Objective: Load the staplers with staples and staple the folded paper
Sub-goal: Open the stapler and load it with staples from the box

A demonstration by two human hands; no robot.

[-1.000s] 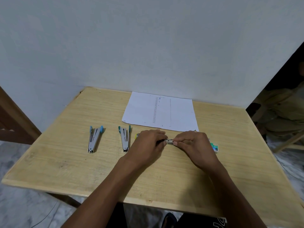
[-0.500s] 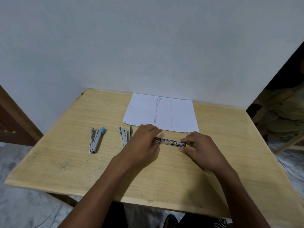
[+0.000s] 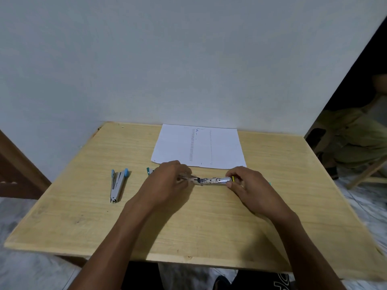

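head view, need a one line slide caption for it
Left hand and right hand hold a silver yellow-tipped stapler over a pale wooden table, white printed sheet behind.

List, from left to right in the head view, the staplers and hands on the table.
blue-tipped stapler → green-tipped stapler, mostly hidden behind the hand → left hand → yellow-tipped stapler, held at both ends → right hand. The paper spans several of these, so it is left out.
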